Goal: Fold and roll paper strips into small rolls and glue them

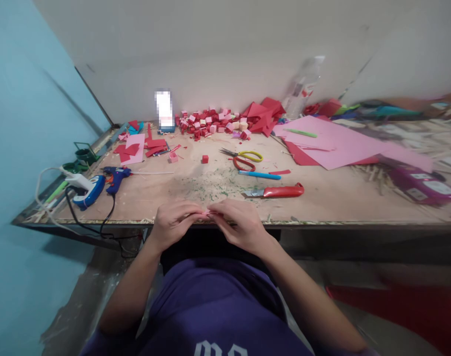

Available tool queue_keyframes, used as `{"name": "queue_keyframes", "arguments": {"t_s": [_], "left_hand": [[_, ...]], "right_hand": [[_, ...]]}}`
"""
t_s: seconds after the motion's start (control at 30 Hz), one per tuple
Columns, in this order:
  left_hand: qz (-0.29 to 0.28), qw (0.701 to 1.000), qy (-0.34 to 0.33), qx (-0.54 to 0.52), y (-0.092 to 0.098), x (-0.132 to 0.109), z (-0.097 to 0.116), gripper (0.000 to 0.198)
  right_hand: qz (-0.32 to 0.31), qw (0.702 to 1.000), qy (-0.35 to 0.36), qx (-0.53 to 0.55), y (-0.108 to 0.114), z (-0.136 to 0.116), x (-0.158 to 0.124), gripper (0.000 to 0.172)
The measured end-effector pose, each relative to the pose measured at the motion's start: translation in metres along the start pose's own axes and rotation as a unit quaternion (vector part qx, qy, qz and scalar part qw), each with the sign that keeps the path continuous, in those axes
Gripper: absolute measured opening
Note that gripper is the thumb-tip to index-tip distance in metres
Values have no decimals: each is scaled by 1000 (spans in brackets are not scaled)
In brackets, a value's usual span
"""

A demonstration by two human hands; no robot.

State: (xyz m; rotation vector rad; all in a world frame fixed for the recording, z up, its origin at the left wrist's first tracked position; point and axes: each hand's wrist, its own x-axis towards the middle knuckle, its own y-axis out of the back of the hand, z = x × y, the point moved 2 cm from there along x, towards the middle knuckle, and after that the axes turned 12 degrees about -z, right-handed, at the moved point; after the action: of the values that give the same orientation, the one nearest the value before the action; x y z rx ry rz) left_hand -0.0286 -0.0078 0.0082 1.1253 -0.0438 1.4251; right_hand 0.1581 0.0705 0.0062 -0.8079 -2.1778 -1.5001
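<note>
My left hand [173, 221] and my right hand [238, 225] meet at the near edge of the wooden table [340, 198]. Both are closed, fingertips pinched on a small pink paper piece [206, 212] held between them. Just beyond my hands lies a red-handled utility knife [279, 191]. Farther back are scissors [243, 158] with yellow and red handles and a blue pen [259, 174]. A small red cube [205, 158] and a pink cube [172, 157] sit loose on the table.
A pile of red and pink cubes [210, 123] lies by the back wall. Large pink sheets [332, 141] cover the right. A blue glue gun [116, 174] and corded tool [86, 190] are at the left. A plastic bottle [303, 86] stands behind.
</note>
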Motion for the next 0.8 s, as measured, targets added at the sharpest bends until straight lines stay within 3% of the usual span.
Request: {"name": "queue_keyframes", "arguments": {"t_s": [0.27, 0.4, 0.6, 0.8], "left_hand": [[-17, 1000, -6, -18, -2, 0, 0, 8], [-18, 998, -49, 39, -3, 1, 2, 19], [-10, 992, -77, 95, -1, 4, 8, 15], [-3, 990, -87, 110, -2, 0, 6, 12]], "right_hand": [[-26, 999, -12, 31, 2, 1, 1, 10], [-24, 997, -49, 48, 6, -2, 4, 11], [-80, 989, -84, 89, 9, -5, 8, 14], [-83, 986, -94, 108, 12, -6, 9, 13]]}}
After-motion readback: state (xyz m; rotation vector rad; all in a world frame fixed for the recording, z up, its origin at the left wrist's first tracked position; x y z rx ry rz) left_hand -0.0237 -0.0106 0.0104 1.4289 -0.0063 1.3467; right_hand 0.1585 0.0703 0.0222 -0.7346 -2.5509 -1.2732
